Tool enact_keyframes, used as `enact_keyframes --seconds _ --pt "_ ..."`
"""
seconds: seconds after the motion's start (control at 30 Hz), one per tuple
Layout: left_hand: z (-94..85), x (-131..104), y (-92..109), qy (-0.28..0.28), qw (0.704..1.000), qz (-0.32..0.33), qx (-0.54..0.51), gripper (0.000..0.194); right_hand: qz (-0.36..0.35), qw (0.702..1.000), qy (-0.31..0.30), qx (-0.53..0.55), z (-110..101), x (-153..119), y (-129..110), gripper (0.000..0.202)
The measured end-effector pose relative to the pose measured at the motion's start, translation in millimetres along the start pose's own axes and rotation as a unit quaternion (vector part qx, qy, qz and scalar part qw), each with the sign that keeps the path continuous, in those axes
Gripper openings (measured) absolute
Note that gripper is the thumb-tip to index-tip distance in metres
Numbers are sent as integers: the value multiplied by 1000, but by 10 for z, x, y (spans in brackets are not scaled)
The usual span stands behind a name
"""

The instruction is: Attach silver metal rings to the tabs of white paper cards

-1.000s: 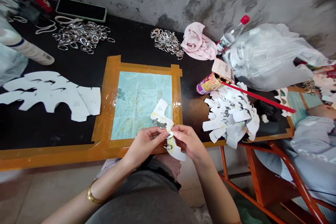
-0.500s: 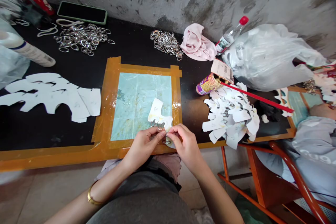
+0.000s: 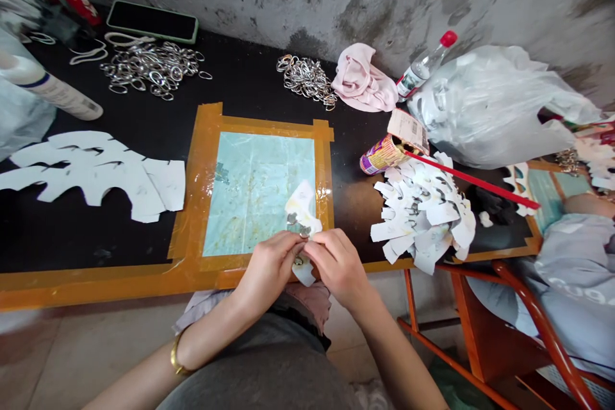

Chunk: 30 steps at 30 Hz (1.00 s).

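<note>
Between my hands, at the near edge of a taped pale-blue sheet [image 3: 254, 186], is a white notched card piece [image 3: 302, 198] with metal rings in its notches. My left hand [image 3: 273, 266] pinches the piece from the left. From the right, my right hand [image 3: 336, 262] closes its fingers on it, fingertips almost touching my left ones. One end of the card points away over the sheet; the other hangs below my fingers past the table edge. A metal ring [image 3: 298, 261] shows just under the fingertips. What exactly the fingertips press is hidden.
Metal rings lie in two heaps, left [image 3: 151, 70] and centre [image 3: 306, 80]. Notched white cards [image 3: 110, 173] lie left; a pile of ringed cards [image 3: 423, 211] sits right, beside a patterned can [image 3: 382, 155] with a red stick. A person's sleeve [image 3: 576, 256] is at far right.
The card piece has turned and tilted between my hands, its far end shifting right and its near end dropping lower. Both hands keep hold close together.
</note>
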<state>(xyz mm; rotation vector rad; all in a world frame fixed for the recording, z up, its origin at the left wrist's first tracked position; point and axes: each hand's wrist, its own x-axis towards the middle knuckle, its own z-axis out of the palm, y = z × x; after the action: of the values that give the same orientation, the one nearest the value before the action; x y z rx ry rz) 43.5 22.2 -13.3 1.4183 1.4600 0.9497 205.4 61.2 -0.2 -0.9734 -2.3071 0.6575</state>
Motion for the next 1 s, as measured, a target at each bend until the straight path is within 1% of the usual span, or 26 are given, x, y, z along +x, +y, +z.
enact_keyframes --seconds 0.03,0.07,0.13,0.2,0.23,0.3,0.37,0.43,0.5,0.57,0.63,0.77,0.9,1.0 --pt "-9 4 5 -6 1000 15 13 21 -4 1000 7 8 4 2 11 12" --pt "-18 10 10 -12 999 25 19 21 13 999 18 39 8 5 20 12" --pt "-37 23 20 -22 999 33 15 20 93 986 41 131 16 14 29 11" --pt "-58 34 35 -35 999 25 -4 20 175 961 43 212 16 23 22 12" --pt "-67 37 44 -44 999 18 -15 20 202 949 40 238 11 27 15 12" --pt "-79 37 65 -59 998 2 -37 20 231 936 44 263 -5 32 -4 12" --pt "-75 29 81 -75 995 -25 -62 21 239 932 56 266 -25 33 -23 11" --pt "-55 19 84 -81 989 -65 -102 23 242 931 66 264 -38 33 -35 11" --pt "-30 12 76 -75 981 -103 -148 24 244 930 67 266 -42 33 -38 10" --pt "-13 14 65 -66 975 -119 -176 20 245 927 64 276 -38 33 -34 9" --pt "-11 21 60 -67 976 -118 -170 17 248 922 59 290 -29 33 -28 8" --pt "-32 35 60 -76 982 -112 -133 18 263 917 58 295 -2 27 -39 8" --pt "-51 35 48 -81 985 -97 -115 18 263 923 92 265 19 15 -73 5" --pt "-66 37 49 -97 979 -100 -148 21 260 925 107 256 22 13 -72 5"
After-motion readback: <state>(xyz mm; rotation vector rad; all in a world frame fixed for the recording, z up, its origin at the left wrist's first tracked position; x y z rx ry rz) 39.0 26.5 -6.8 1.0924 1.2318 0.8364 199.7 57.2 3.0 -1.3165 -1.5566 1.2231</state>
